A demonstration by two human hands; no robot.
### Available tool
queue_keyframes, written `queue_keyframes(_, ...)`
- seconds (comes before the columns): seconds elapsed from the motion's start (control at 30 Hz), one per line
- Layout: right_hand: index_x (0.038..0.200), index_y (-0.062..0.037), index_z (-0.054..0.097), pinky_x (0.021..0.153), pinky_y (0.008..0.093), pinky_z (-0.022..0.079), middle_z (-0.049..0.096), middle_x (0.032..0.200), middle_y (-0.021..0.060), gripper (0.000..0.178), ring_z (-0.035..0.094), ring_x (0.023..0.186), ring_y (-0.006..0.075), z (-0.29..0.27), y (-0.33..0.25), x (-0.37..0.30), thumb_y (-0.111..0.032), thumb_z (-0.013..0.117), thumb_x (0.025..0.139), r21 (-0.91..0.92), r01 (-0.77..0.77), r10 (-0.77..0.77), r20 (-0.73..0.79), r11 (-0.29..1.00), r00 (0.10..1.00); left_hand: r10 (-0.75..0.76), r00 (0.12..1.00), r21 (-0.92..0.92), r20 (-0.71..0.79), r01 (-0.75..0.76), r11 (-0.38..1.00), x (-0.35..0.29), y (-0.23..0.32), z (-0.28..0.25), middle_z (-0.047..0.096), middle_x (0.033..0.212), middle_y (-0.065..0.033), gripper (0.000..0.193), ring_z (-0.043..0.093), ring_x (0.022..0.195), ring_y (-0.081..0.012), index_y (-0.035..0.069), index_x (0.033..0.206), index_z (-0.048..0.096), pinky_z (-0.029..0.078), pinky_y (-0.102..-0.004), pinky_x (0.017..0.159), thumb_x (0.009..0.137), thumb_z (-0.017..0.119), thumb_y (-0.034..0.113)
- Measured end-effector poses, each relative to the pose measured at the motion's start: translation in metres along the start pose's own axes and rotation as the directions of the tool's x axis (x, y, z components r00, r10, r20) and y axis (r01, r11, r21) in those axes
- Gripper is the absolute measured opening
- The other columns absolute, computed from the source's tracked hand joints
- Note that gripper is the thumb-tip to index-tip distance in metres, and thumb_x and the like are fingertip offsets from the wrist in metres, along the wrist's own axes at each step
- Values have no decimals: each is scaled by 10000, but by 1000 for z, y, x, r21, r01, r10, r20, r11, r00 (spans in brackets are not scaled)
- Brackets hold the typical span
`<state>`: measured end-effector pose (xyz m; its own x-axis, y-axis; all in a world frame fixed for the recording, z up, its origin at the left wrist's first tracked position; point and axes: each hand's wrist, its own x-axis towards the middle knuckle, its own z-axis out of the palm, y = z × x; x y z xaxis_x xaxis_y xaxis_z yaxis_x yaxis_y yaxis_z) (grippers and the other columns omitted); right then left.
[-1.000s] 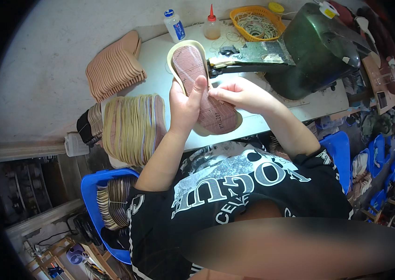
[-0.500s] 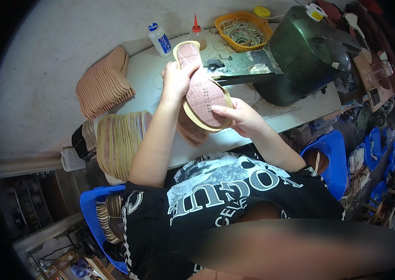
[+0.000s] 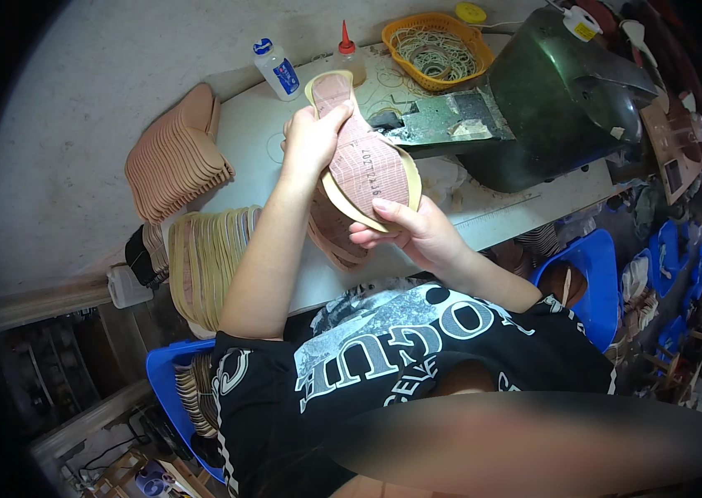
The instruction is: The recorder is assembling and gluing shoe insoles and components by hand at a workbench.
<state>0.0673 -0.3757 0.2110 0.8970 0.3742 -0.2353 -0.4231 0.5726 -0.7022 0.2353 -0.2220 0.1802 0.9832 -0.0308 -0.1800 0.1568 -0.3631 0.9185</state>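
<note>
Pink insole (image 3: pixel 371 162) with pale yellow border and dark printed marks, held aslant above the white desk (image 3: pixel 253 158), narrower end upper left, broader end lower right

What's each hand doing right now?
Left hand: closed, holding the pink insole near its narrow middle.
Right hand: closed, holding the same insole's wide end.

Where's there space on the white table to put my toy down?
Between the tan stack and the left hand: mostly bare, just a thin loop. A narrower strip lies between the green machine and the front edge of the table. Beyond the held insole it's crowded: blue-capped bottle, red-capped bottle, orange basket.
</note>
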Motion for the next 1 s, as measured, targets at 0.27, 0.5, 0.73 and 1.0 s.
queue_keyframes(0.27, 1155, 60, 555, 752, 302, 560, 669, 973, 174, 328, 691, 834, 215, 25, 1, 16, -191, 526, 946, 41, 72, -68, -97, 997, 993, 426, 876, 322, -225, -346, 881, -5, 32, -20, 378, 1415, -204, 775, 324, 1330, -332, 26, 1254, 533, 218, -474, 1092, 736, 676, 584)
queue_keyframes(0.5, 1194, 68, 522, 763, 305, 573, 656, 1020, 176, 343, 689, 844, 228, 32, 3, 32, -180, 508, 957, 124, 124, -108, -124, 985, 986, 219, 517, 234, 827, -673, 702, 14, 78, -63, 621, 1008, -82, 516, 480, 1102, -260, 105, 973, 661, 282, -396, 1038, 660, 781, 498)
queue_keyframes(0.73, 1227, 73, 498, 781, 316, 578, 642, 1061, 193, 395, 686, 870, 240, 39, 1, 30, -235, 496, 980, 142, 99, -76, -163, 985, 984, -20, 476, 294, 879, -508, 809, 19, 89, -69, 580, 887, -24, 428, 523, 884, -151, 52, 939, 593, 415, -333, 834, 742, 767, 389)
queue_keyframes(1.0, 1207, 68, 527, 738, 295, 589, 642, 1088, 185, 406, 682, 916, 242, 42, -12, 25, -272, 481, 989, 143, -16, 34, -123, 990, 992, -150, 534, 266, 832, -148, 952, 1, 87, -81, 571, 771, 25, 295, 520, 713, -48, 48, 917, 572, 429, -194, 647, 808, 741, 265)
